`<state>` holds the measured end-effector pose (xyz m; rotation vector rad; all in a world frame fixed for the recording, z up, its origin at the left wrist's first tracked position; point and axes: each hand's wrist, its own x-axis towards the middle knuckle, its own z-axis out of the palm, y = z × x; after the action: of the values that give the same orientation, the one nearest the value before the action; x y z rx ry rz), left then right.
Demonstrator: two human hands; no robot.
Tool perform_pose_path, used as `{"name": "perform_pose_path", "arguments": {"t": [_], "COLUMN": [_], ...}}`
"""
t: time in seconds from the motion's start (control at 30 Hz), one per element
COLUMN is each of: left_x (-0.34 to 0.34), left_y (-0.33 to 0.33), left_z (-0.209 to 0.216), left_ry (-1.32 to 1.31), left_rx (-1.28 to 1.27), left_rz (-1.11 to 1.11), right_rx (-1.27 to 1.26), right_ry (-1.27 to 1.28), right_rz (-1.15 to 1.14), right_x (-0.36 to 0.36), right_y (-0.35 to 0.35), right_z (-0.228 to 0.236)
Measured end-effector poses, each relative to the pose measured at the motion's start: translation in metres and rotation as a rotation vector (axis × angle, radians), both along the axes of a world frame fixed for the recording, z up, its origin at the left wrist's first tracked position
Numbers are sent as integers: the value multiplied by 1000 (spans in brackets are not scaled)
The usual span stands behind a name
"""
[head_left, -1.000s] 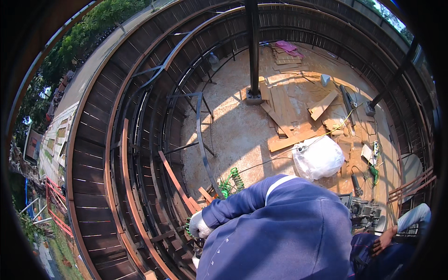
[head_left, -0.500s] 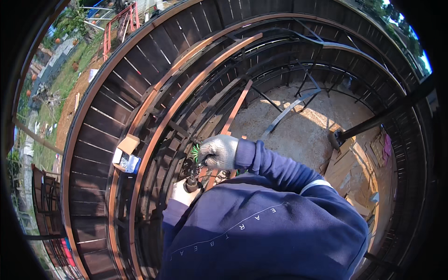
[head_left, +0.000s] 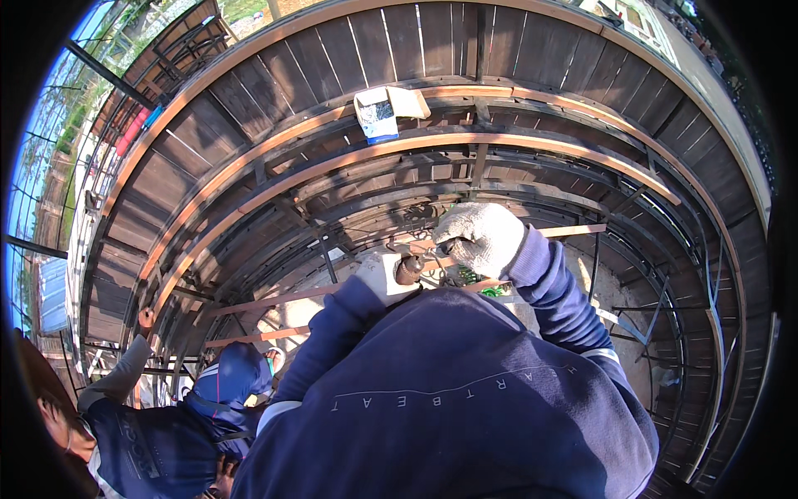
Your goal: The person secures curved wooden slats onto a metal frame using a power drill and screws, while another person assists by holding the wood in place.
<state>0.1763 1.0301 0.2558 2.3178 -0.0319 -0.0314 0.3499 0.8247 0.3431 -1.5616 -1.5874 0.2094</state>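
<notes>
My left hand (head_left: 378, 277), in a pale work glove, is closed around a dark tool (head_left: 409, 269) with a rounded end. The rest of that tool is hidden, so its kind does not show. Close beside it, on the right, my gloved right hand (head_left: 484, 239) has its thumb and fingers curled together. Whatever it pinches is too small or covered to make out. Both hands are over narrow reddish-brown bars (head_left: 573, 229). Something bright green (head_left: 494, 291) shows below my right hand.
Curved brown rails (head_left: 399, 148) and a slatted wall (head_left: 332, 58) arc around me. An opened white and blue box (head_left: 381, 130) of small metal pieces rests on the rails ahead. At lower left a co-worker (head_left: 158, 441) in dark blue has a hand (head_left: 146, 319) at the rail.
My view has swung left, so the box now lies straight ahead and the co-worker has come into view. Both my hands remain close together, with the dark tool still in the left.
</notes>
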Motion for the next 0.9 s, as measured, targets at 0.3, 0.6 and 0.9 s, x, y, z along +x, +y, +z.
{"name": "perform_pose_path", "arguments": {"t": [0.3, 0.6, 0.9], "left_x": [-32, -37, -35], "left_y": [-33, -55, -64], "left_z": [39, 48, 42], "left_ry": [141, 237, 180], "left_rx": [-60, -132, -53], "left_rz": [297, 418, 500], "right_rx": [-40, -92, -178], "right_ry": [-5, -34, -43], "right_rz": [241, 329, 427], "right_x": [9, 25, 26], "right_y": [15, 22, 38], "right_z": [-4, -1, 10]}}
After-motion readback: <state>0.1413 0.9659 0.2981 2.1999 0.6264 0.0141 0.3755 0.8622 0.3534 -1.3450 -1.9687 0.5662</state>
